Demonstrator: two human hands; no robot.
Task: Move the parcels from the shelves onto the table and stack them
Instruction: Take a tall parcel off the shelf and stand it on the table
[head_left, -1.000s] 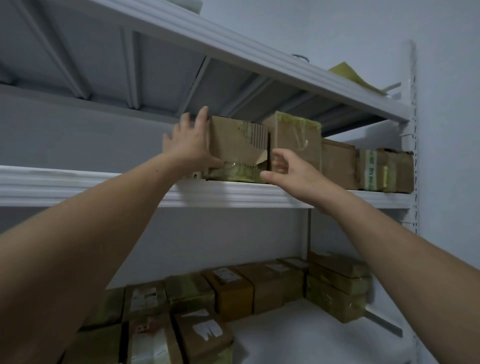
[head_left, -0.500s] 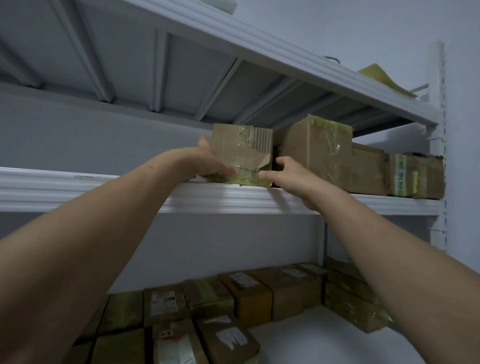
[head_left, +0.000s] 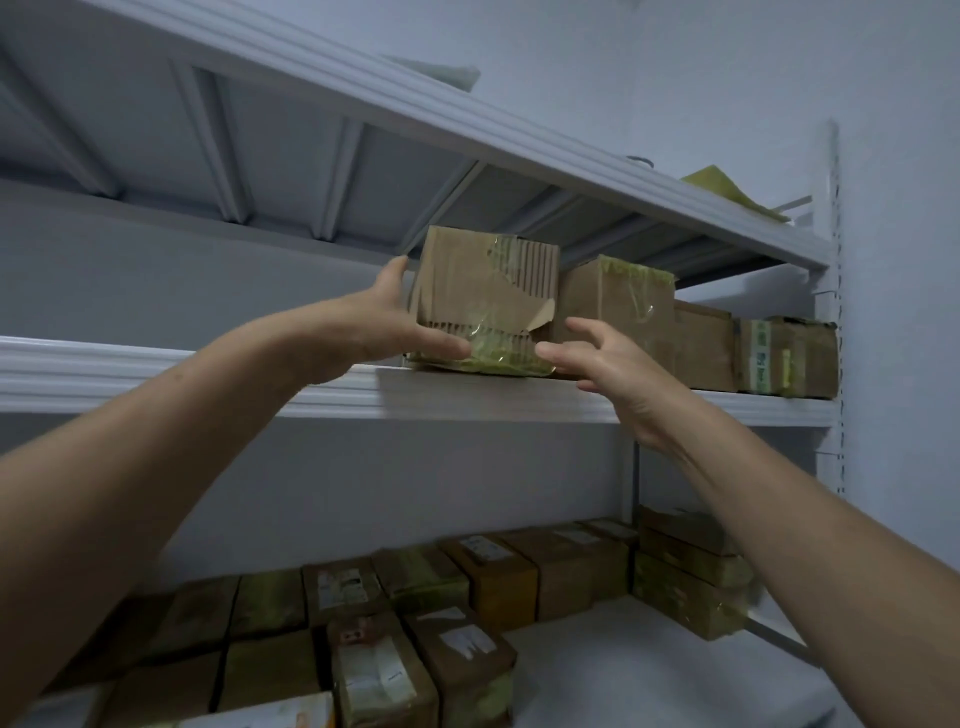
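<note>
**A:** What has changed in the last second?

**B:** The torn brown cardboard parcel (head_left: 483, 291) has come forward. It was sitting back in line with the taped brown box (head_left: 618, 296) that lies to the right of my fingers. Now it stands out in front of that neighbour, with its lower front edge at the lip of the white metal shelf (head_left: 467, 400).

**A:** And your hands?

**B:** My left hand (head_left: 379, 327) is grasping it. The fingers (head_left: 395, 270) run up its left side and the thumb lies across the lower front. My right hand (head_left: 602, 364) was at the lower right corner half a second ago. Now its fingers (head_left: 587, 330) are spread and released, and the thumb tip is just beside that corner. I can't tell whether it touches.

**A:** What does that mean for the job?

**B:** The parcel is out of its row, but its base still looks to be on the shelf, and only one hand is holding it. I'd want the right fingers round its right side before I lift. The worktop isn't in view. Many brown parcels (head_left: 498, 582) still sit on the shelf below my fingers, so I judge we're early in the task.
</note>
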